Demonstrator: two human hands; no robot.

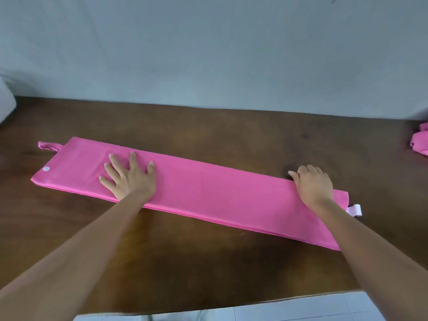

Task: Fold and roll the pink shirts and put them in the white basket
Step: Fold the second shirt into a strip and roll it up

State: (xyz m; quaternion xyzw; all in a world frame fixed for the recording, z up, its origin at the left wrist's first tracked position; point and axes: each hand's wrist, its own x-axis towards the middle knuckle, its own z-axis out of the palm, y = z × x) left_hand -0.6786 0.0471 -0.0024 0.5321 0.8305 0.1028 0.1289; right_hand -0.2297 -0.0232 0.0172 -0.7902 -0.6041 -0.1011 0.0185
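I'm seeing the folded pink shirt (208,193) lying on the wooden table (231,140), long axis running left-far to right-near. My left hand (129,179) is pressing it, fingers splayed; my right hand (312,186) is curling over its far edge.

Two hands: left hand (129,179), right hand (313,185); two pink shirts: folded shirt (208,193), second shirt (420,142); one table (208,262)

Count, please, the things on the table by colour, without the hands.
Pink: 2, the folded shirt and a bundle of pink cloth at the right edge.
White: 1, an object at the left edge, cut off.
Total: 3
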